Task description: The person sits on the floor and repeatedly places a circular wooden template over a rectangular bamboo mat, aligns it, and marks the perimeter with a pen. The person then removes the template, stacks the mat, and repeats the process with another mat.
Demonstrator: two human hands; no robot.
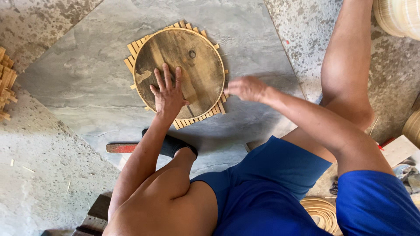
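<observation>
Round wooden disc [179, 72]: laid flat on a mat of woven bamboo slats [199, 119], which is seen projecting beyond the rim on all sides; both are set on the grey stone floor [83, 78], ahead of the seated person.
Left hand [167, 91]: pressed palm-down on the disc's lower left part; fingers are spread apart and flat, nothing is clamped.
Right hand [247, 88]: held at the disc's right edge, just beside the slat ends; the picture is blurred here, so it cannot be told whether the grip is closed on a tool or a slat.
Step in hand: judged to be the marking or trimming of the slat mat around the disc, used as a template; the disc is being steadied.
Next move: judged to call for firm downward pressure by the left hand, so that the disc is not shifted while the rim is followed.
Other items: a red-handled tool [122, 147] lies on the floor near the foot; a slat pile [6, 83] is cut off at the left edge.
Hidden: the mat's centre is covered by the disc; coiled strips [323, 213] are partly covered by the blue shorts [267, 188].
</observation>
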